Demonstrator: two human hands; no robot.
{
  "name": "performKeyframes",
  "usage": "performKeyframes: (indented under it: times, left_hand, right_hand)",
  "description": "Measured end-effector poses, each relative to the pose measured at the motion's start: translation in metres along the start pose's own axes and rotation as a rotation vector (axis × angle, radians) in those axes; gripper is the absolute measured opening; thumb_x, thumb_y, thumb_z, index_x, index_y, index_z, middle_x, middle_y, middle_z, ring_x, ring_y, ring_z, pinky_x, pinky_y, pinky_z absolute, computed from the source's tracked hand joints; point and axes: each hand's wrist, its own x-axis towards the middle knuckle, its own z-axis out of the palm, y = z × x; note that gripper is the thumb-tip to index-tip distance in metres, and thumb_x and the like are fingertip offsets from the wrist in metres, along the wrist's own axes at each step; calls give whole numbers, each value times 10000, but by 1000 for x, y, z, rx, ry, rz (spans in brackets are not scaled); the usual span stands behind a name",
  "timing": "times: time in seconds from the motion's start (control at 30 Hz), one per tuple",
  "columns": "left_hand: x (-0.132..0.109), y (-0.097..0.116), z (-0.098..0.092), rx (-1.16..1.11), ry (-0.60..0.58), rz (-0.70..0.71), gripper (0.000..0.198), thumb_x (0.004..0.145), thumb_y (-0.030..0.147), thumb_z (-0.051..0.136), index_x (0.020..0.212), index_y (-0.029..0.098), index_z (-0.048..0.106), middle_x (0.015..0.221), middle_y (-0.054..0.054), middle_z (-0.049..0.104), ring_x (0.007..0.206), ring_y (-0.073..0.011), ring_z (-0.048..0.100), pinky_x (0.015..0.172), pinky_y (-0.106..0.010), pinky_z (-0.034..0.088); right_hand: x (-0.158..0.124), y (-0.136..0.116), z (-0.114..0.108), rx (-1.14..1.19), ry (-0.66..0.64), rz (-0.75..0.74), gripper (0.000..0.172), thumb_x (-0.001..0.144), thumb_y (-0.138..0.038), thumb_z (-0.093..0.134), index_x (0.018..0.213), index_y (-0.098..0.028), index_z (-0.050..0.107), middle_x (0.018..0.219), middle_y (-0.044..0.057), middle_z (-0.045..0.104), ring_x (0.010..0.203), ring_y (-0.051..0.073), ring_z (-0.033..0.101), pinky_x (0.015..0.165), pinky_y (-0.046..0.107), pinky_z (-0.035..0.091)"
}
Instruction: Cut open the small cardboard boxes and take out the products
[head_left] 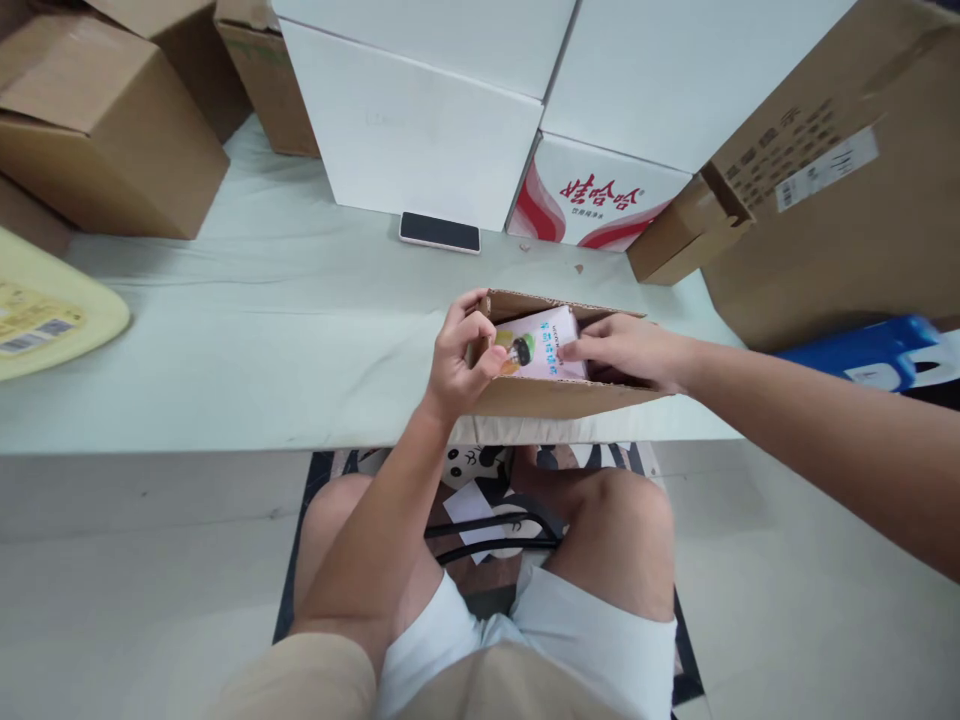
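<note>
An open cardboard box (559,399) stands at the front edge of the pale table, right in front of me. Inside it sits a pink printed carton (541,347) with blue lettering and a picture of a bottle with a dark cap. My left hand (466,352) grips the box's left end, its fingers curled over the rim and the thumb at the carton's edge. My right hand (626,347) reaches into the box from the right, thumb on the carton's right part; its other fingers are partly hidden inside.
A phone (439,233) lies beyond the box, against stacked white boxes (420,120). Cardboard boxes (112,130) crowd the far left, near a yellow bottle (52,310). On the right are a small brown box (686,232), a large carton (847,190) and a blue container (855,352).
</note>
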Motion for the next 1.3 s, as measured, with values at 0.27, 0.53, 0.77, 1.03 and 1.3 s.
performKeyframes:
  times: [0.27, 0.53, 0.77, 1.03, 1.3]
  left_hand:
    - [5, 1, -13, 89, 277, 35, 505, 919, 701, 555, 715, 240, 523, 1105, -96, 571, 1236, -297, 570, 1016, -464, 520]
    - [19, 19, -86, 346, 784, 177, 418, 964, 568, 611, 735, 235, 505, 1057, -55, 542, 1166, -239, 538, 1123, -501, 409]
    - [23, 8, -121, 536, 1021, 129, 353, 940, 534, 628, 765, 262, 487, 1158, -75, 598, 1402, -332, 434, 1196, -616, 324]
    - [20, 48, -53, 357, 471, 430, 82, 982, 305, 577, 967, 283, 655, 1024, 14, 711, 1040, -197, 692, 1076, -473, 523]
    - [-19, -49, -9, 81, -470, -438, 1001, 677, 557, 895, 1503, 270, 409, 1518, -194, 558, 1385, -370, 572, 1097, -536, 525]
  right_hand:
    - [-53, -17, -77, 345, 347, -277, 257, 703, -363, 720, 927, -238, 720, 1121, 105, 766, 1072, 314, 718, 882, 457, 613]
    - [-21, 66, -51, 675, 512, -385, 286, 741, -453, 612, 991, -316, 610, 1321, 106, 678, 1389, 386, 545, 863, 476, 602]
    - [59, 86, 40, 357, 639, -381, 492, 628, -443, 729, 994, -263, 455, 1340, 139, 615, 1231, 338, 601, 932, 473, 545]
    - [76, 79, 70, 67, 579, -808, 393, 788, -432, 703, 1140, -272, 634, 1585, 146, 396, 1531, 385, 342, 1209, 595, 340]
    - [113, 115, 92, 331, 162, -853, 1157, 796, -528, 766, 1631, -284, 3, 1654, 205, 348, 1524, 357, 401, 1232, 604, 345]
